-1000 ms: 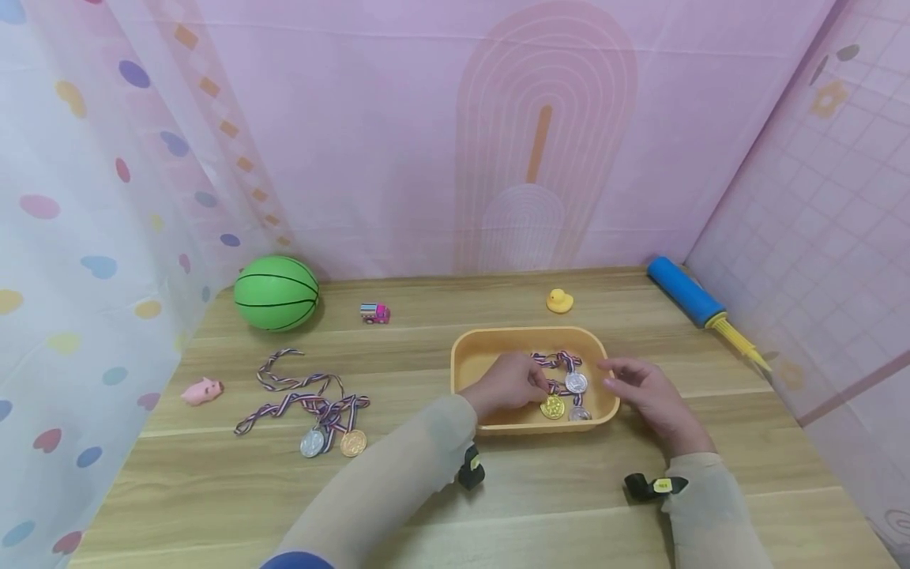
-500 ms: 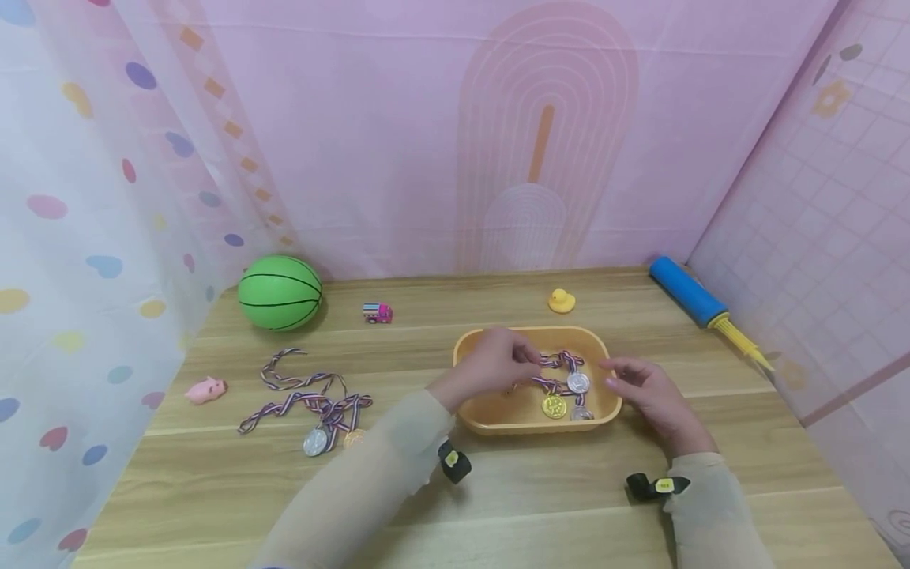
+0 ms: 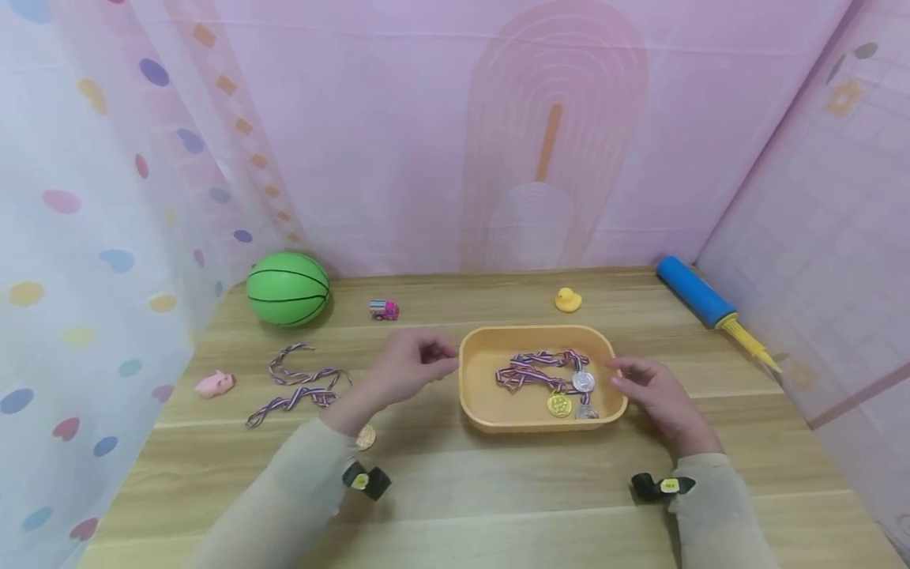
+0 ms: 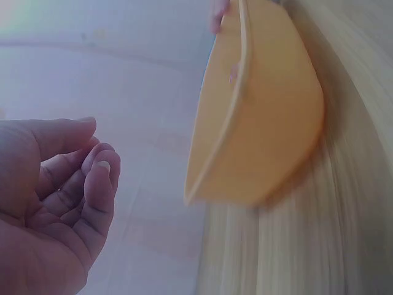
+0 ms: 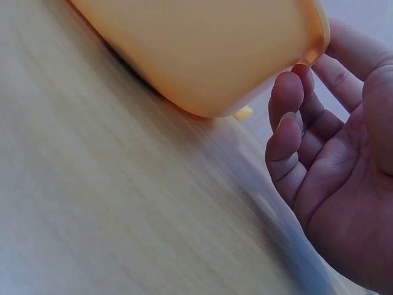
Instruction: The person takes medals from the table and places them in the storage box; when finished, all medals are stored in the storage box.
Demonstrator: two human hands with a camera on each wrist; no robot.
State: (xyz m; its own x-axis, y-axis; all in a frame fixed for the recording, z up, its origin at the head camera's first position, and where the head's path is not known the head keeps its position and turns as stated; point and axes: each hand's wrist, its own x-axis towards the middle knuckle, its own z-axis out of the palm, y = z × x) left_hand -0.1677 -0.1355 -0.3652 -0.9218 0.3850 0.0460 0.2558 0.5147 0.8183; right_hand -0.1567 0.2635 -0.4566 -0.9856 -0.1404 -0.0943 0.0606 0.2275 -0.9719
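Hands apart: our left hand (image 3: 408, 367) is now out of the tray (image 3: 490, 423).
Head view: medals (image 3: 559, 405), let go, lie near its front-right corner, toward the right edge of the desk (image 3: 526, 506). Left wrist: our left curls loosely, empty. Right wrist: our right hand (image 5: 334, 153), relaxed, touches the rim (image 5: 323, 24).

Right of centre, the basket (image 3: 490, 411) is orange, its medals (image 3: 559, 405) gold and silver, their ribbons (image 3: 529, 374) striped; at left the ball (image 3: 287, 289) is green with black lines, the pig (image 3: 214, 384) pink; at right the pump (image 3: 695, 293) blue-and-yellow.
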